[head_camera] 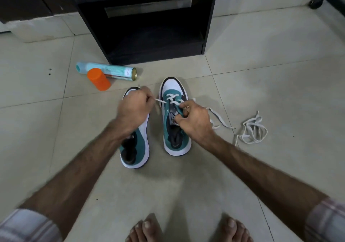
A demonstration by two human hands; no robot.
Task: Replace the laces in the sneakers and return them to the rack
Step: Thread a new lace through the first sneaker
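Observation:
Two teal and white sneakers stand side by side on the tiled floor. The right sneaker (172, 92) has a white lace (172, 98) threaded through its front eyelets. My left hand (133, 107) hovers over the left sneaker (139, 148) and pinches one end of that lace, pulled out to the left. My right hand (192, 118) grips the right sneaker's teal eyelet flap beside the tongue. The lace's other end (219, 118) trails over the floor to the right. A second loose white lace (253, 129) lies in a tangle further right.
A black open shoe rack (149, 36) stands just beyond the sneakers. A light-blue spray can (108, 70) lies on its side at the left, an orange-capped container (99, 79) in front of it. My bare feet (188, 230) are at the bottom edge.

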